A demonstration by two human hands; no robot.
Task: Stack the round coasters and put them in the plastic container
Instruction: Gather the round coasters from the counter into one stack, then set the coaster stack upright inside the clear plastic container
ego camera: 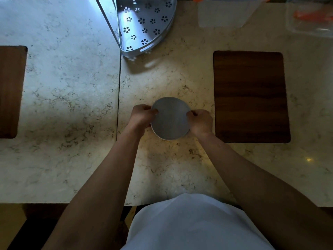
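At the top right of the frame, the clear plastic container with orange clips [310, 17] is cut off by the upper and right edges and blurred. Beside it, a second translucent plastic box [227, 13] runs off the top edge. The dark wooden rectangular mat [10, 91] at far left is cropped by the left edge. How many grey round coasters [170, 118] sit stacked between the hands cannot be told; only a pale rim shows beneath.
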